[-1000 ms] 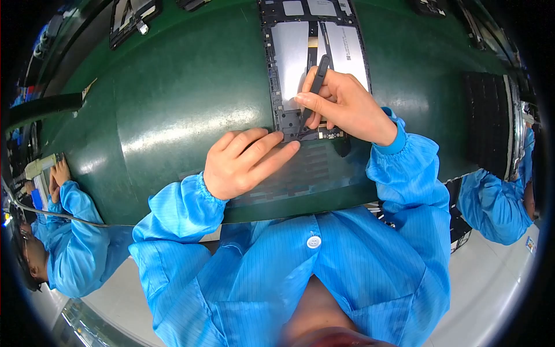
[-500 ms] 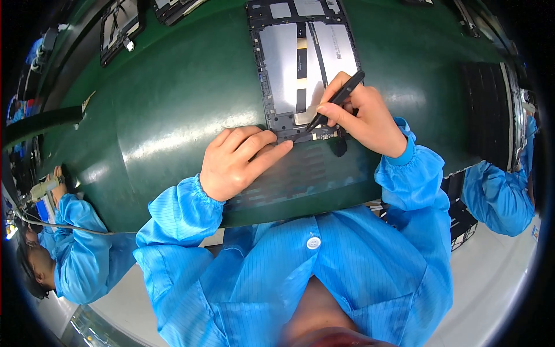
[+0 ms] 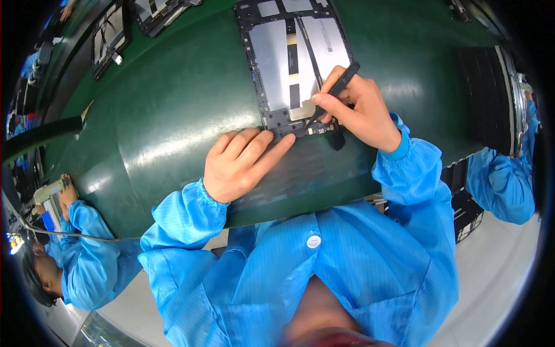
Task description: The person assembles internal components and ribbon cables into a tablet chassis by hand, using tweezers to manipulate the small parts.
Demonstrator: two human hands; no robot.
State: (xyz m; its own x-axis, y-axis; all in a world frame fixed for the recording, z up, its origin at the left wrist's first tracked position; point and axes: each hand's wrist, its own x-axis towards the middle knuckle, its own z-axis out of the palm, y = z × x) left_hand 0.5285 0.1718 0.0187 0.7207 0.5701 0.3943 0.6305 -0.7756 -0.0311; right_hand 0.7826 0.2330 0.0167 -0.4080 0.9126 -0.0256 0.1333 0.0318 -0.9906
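Note:
An opened tablet (image 3: 270, 65) with silver battery panels and a dark frame lies on the green work surface. My left hand (image 3: 240, 165) rests at its near left corner, fingers stretched out, with the index fingertip on the near edge. Black tweezers (image 3: 346, 80) are pinched in my right hand (image 3: 370, 115), which is above the near right part of the tablet. Their tips point down at the near edge strip, beside a small circuit board (image 3: 321, 130); whether they grip anything is too small to tell. A black tab (image 3: 336, 140) sticks out from the near edge.
Other opened devices (image 3: 111, 40) lie at the far left of the green mat (image 3: 179, 87). On the right stands a stack of black panels (image 3: 483, 98). A co-worker's hand (image 3: 68, 194) is at the left edge, and another person's blue sleeve (image 3: 500, 185) is at the right.
The whole view has shifted slightly, so the tablet appears a little higher and farther left. Both hands keep nearly the same places on the tablet, and the tweezers stay in my right hand.

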